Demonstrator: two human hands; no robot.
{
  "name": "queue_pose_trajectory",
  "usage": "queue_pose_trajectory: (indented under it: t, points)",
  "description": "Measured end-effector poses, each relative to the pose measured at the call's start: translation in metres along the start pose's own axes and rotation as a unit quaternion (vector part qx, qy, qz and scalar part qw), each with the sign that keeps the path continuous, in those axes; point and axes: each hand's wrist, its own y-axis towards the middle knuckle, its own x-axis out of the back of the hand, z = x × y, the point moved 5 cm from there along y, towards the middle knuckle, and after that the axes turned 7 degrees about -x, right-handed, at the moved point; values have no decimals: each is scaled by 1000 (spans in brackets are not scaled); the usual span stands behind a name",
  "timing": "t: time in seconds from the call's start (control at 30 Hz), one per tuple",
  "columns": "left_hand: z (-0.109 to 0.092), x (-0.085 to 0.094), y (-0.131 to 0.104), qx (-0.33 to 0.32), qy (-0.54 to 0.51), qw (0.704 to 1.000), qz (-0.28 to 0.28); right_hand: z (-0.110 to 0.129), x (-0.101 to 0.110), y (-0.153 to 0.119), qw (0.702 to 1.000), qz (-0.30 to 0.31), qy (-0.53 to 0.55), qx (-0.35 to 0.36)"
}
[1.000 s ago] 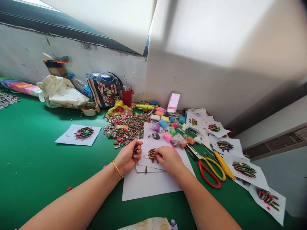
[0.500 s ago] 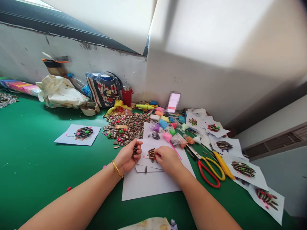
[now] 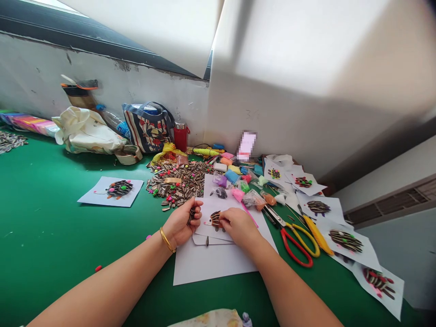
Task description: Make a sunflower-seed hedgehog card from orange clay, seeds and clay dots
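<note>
My left hand [image 3: 184, 221] is curled around several striped sunflower seeds [image 3: 191, 215], above the left edge of a small white card [image 3: 204, 234]. On that card is a hedgehog figure [image 3: 215, 219] with a brown body, striped seeds for spines and a pink nose dot. The fingertips of my right hand [image 3: 240, 225] are pinched together at the hedgehog's right side and cover part of it; whatever they hold is hidden. One loose sunflower seed [image 3: 207, 241] lies just below the hedgehog. Larger white paper [image 3: 218, 268] lies underneath.
Beyond my left hand spreads a seed pile [image 3: 184, 181] with coloured bits. Bagged clay lumps [image 3: 233, 177] lie behind the card. Scissors [image 3: 296, 240] and a yellow cutter [image 3: 316, 234] are at the right, near finished hedgehog cards [image 3: 350, 240]. Another hedgehog card [image 3: 91, 196] lies left.
Almost nothing differs. My right hand's fingertips have shifted very slightly at the hedgehog's right side; my left hand stays closed in the same place.
</note>
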Motion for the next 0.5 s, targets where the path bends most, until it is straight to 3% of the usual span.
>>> queue_pose_trajectory:
  t: [0.2,0.33,0.4,0.5]
  points:
    - [-1,1,0,-7,26,1000,7,-14,12,-2,997,-30,61,-24]
    - [-6,-4,-4,-53,174,983,39,-32,23,-1,995,-85,19,-38]
    - [-10,-9,-7,-94,316,941,74,-38,27,-1,994,-106,-15,-35]
    - [-11,-15,-12,-148,551,811,128,-42,29,-1,991,-124,-34,-33]
